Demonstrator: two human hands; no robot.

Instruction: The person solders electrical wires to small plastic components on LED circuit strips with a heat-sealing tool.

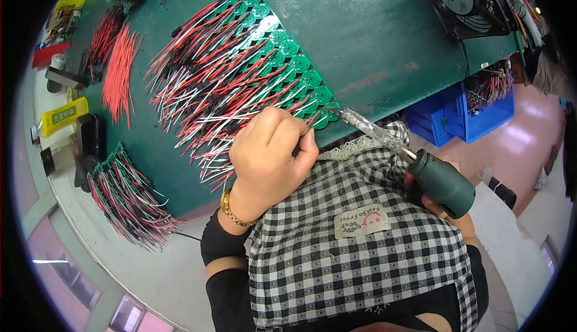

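Two bare hands meet over the near edge of a green worktable (372, 49), where a panel of small round green circuit boards (300, 62) lies, its far end running away to the left. Red, white and black wires (210, 85) fan out from the panel toward the left in a dense spread.

The left hand (270, 151), a gold watch (226, 205) at its wrist, rests over the near end of the wires, fingers curled inward, the thumb close to the forefinger beside the panel's near corner. Whether a wire is pinched between them cannot be told. The right hand (430, 204), mostly hidden behind the tool, wraps its fingers around the dark green handle of a soldering iron (442, 184), whose tip points left and reaches the panel's near corner; whether it touches cannot be made out.

A black-and-white checked garment (360, 260) covers the worker's front. On the left lie a bundle of red wires (119, 73) and, nearer, a second wired cluster (123, 199), with a yellow bottle (65, 115) farther left. A black fan (463, 1) stands at the far right; a blue bin (427, 124) sits below the table's right side.
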